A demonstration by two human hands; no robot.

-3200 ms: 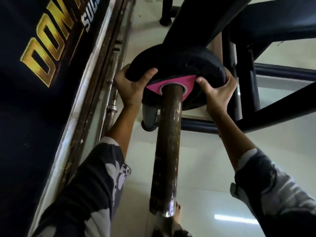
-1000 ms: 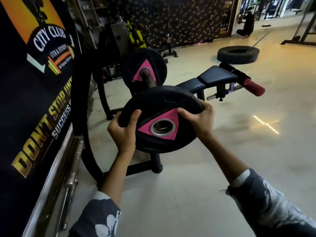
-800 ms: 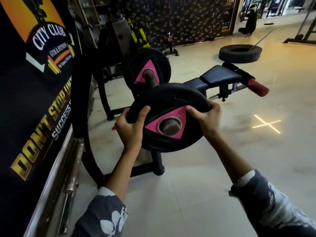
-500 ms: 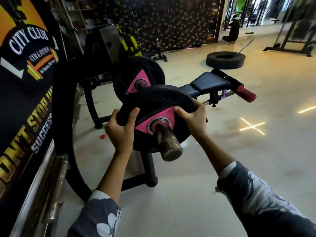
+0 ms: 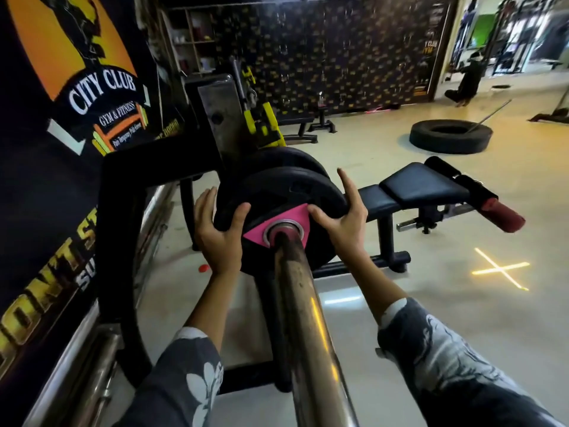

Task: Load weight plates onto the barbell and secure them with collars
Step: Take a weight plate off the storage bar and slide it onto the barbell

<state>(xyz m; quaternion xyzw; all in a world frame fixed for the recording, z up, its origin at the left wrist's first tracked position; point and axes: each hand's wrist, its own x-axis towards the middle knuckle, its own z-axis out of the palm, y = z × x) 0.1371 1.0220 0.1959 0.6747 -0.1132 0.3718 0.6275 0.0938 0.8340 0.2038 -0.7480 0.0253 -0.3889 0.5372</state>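
Note:
A black weight plate with a pink triangle around its hole sits on the rusty barbell sleeve, which runs from the plate toward me. It rests close against a second black plate behind it. My left hand grips the near plate's left rim, thumb on its face. On the right rim, my right hand has its thumb on the face and its fingers stretched up along the edge. No collar is in view.
A black rack frame and a banner wall stand at my left. A padded bench lies to the right, a tyre on the floor beyond. A person crouches far back right. Steel bars lie along the wall base.
The plate has slid far along the sleeve, up against the rear plate. Much more bare sleeve now shows toward me. Both hands stayed on its rim.

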